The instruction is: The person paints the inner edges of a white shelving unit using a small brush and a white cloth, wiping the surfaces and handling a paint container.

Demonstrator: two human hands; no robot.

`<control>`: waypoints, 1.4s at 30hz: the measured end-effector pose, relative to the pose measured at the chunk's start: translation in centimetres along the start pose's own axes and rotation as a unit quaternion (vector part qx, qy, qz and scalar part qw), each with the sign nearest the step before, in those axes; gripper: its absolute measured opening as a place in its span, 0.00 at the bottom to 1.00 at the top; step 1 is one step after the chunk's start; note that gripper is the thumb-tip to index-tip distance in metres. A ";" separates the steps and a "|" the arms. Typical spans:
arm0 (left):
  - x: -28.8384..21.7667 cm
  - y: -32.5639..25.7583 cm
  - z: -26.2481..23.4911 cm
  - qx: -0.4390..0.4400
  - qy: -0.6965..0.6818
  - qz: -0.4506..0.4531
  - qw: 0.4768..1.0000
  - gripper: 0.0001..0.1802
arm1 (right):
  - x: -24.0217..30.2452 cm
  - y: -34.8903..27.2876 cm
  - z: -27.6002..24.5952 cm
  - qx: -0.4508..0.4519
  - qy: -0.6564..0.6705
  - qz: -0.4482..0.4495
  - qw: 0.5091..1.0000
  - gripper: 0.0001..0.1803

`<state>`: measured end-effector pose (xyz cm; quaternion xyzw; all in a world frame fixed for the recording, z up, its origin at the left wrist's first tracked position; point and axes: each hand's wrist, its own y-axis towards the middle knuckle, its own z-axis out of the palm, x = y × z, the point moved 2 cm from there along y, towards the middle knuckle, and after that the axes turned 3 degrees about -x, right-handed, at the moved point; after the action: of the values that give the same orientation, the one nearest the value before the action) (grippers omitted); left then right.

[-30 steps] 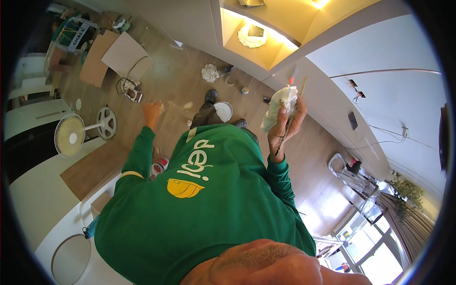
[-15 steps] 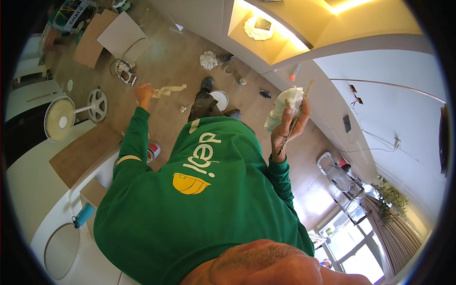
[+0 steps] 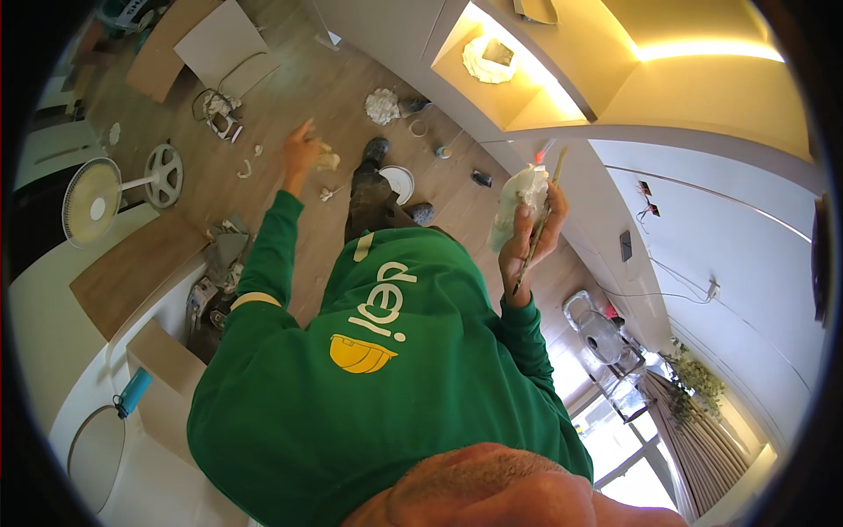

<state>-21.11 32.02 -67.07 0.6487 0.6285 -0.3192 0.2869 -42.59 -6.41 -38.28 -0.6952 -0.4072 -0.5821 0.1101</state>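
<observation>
My right hand (image 3: 539,233) is closed around a pale greenish-white bundle (image 3: 507,211) with a crumpled white edge, which looks like wrapped film or paper. A thin light-tipped stick (image 3: 560,165) is pinched in the same hand, slanting across the bundle. Out in front on the left, my left hand (image 3: 300,155) has its fingers stretched out and apart. A crumpled cream strip (image 3: 327,162), like masking tape, shows right beside its palm; whether it touches the hand or is falling, I cannot tell.
Scraps (image 3: 244,169) and a crumpled white wad (image 3: 382,105) lie on the floor, near a white round lid or bucket (image 3: 399,183). A fan (image 3: 91,203) stands at left. Lit shelves (image 3: 492,97) line the far right. A cardboard sheet (image 3: 219,48) lies far left.
My left hand has moved right and away, its fingers have opened, and the cream strip is now bunched beside it. My right hand still holds the bundle and stick, nearly in place.
</observation>
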 end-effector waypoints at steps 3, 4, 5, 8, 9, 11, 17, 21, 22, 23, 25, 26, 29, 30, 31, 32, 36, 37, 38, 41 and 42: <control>-10.7 1.9 5.6 0.045 -0.078 -0.017 0.996 0.44 | 0.8 0.3 0.4 0.005 -0.021 -0.013 1.000 0.28; -12.9 3.1 7.8 0.063 -0.117 -0.019 0.991 0.48 | 1.1 0.4 0.5 0.007 -0.027 -0.016 1.000 0.28; -15.6 3.9 9.8 0.079 -0.164 -0.006 0.983 0.50 | 1.2 0.5 0.5 0.003 -0.026 -0.016 1.000 0.28; -22.7 6.9 14.0 0.146 -0.187 0.007 0.971 0.57 | 1.2 0.6 0.4 -0.011 -0.022 -0.008 1.000 0.28; -24.6 8.0 15.2 0.152 -0.173 0.007 0.973 0.58 | 1.1 0.7 0.1 -0.017 -0.022 -0.001 1.000 0.28; -27.5 9.6 17.5 0.173 -0.165 0.001 0.971 0.60 | 0.9 0.3 -0.4 -0.038 -0.019 0.017 0.999 0.28; -29.8 13.6 22.9 0.200 -0.200 -0.068 0.957 0.62 | 0.2 -0.8 -1.6 -0.096 -0.042 0.059 0.993 0.28; -31.7 13.6 23.0 0.179 -0.232 -0.073 0.953 0.62 | -0.5 -1.4 -1.8 -0.119 -0.034 0.080 0.989 0.28; -32.7 13.1 22.3 0.177 -0.234 -0.063 0.954 0.62 | -0.6 -1.6 -1.8 -0.123 -0.031 0.082 0.988 0.28; -33.7 12.7 21.5 0.174 -0.236 -0.053 0.955 0.62 | -0.8 -1.6 -1.8 -0.127 -0.028 0.084 0.988 0.28; -34.7 12.5 20.6 0.155 -0.234 -0.020 0.960 0.64 | -0.6 -1.4 -1.7 -0.124 -0.030 0.078 0.989 0.29; -35.2 12.4 20.1 0.145 -0.233 -0.004 0.962 0.64 | -0.6 -1.3 -1.6 -0.122 -0.030 0.075 0.989 0.29; -36.4 11.1 17.8 0.102 -0.229 0.065 0.966 0.60 | -0.3 -0.9 -1.5 -0.119 -0.029 0.068 0.990 0.29; -36.3 10.7 16.9 0.092 -0.228 0.087 0.965 0.59 | -0.1 -0.8 -1.5 -0.117 -0.027 0.068 0.990 0.29; -35.7 10.3 16.5 0.079 -0.235 0.087 0.965 0.58 | 0.0 -0.7 -1.5 -0.114 -0.028 0.066 0.991 0.29; -34.6 9.7 16.5 0.066 -0.241 0.087 0.964 0.57 | 0.0 -0.6 -1.6 -0.111 -0.030 0.064 0.991 0.29; -29.8 9.0 16.4 0.073 -0.257 -0.001 0.964 0.41 | -0.1 -0.7 -2.0 -0.109 -0.043 0.057 0.992 0.28; -27.9 9.7 17.0 0.061 -0.245 0.039 0.967 0.34 | -0.1 -0.7 -2.0 -0.106 -0.041 0.057 0.992 0.28; -25.1 11.0 18.3 0.044 -0.233 0.076 0.968 0.27 | -0.1 -0.6 -2.0 -0.098 -0.039 0.053 0.993 0.28; -21.9 12.2 18.0 0.079 -0.296 0.036 0.951 0.13 | -0.5 -0.7 -2.1 -0.094 -0.033 0.055 0.993 0.28; -21.5 12.5 17.5 0.102 -0.330 -0.005 0.938 0.13 | -0.5 -0.8 -2.2 -0.093 -0.039 0.056 0.993 0.28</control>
<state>-9.69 4.35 -61.80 0.5295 0.4654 -0.5792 0.4093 -44.74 -7.51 -38.34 -0.7466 -0.3154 -0.5826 0.0611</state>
